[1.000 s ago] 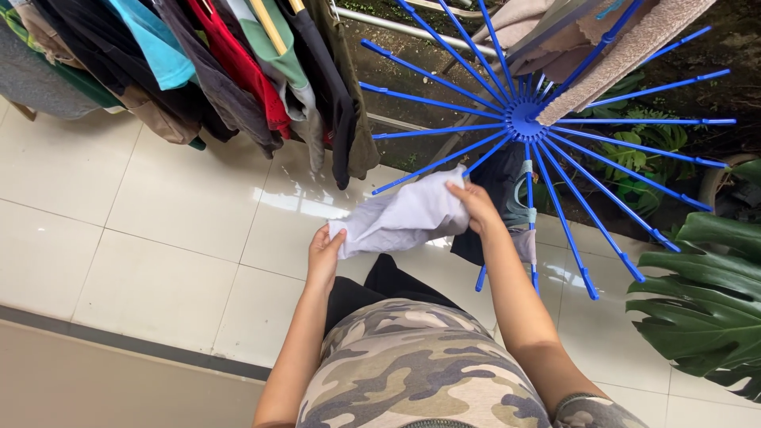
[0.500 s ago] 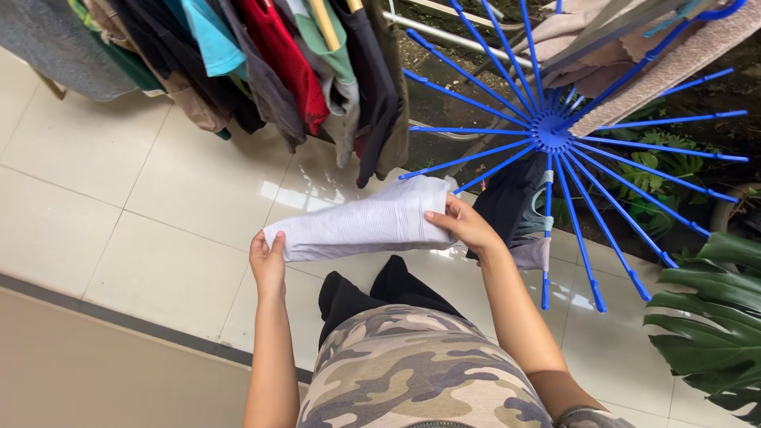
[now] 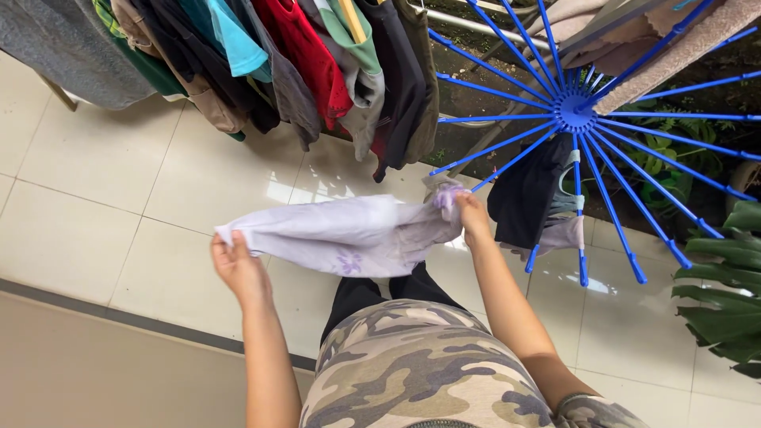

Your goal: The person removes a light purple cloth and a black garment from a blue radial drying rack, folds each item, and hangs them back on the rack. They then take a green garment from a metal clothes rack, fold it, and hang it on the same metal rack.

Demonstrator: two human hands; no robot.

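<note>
Hands grasping white cloth (image 3: 345, 234) ends: left hand (image 3: 236, 267), right hand (image 3: 471, 212) just below blue rack (image 3: 574, 111).

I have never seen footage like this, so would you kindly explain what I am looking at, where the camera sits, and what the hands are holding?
The camera is worn on a person's head and looks straight down, so you see their own arms, camouflage top and the tiled floor below. No machine is involved, just two bare hands. The left hand grips one end of a pale cloth and the right hand grips the other, so it is stretched out between them. The cloth has a small purple print. To the right stands a blue drying rack with spokes fanning out from a hub; dark garments hang from it. At the top, a row of hanging clothes in many colours. Large green leaves show at the right edge.
</note>
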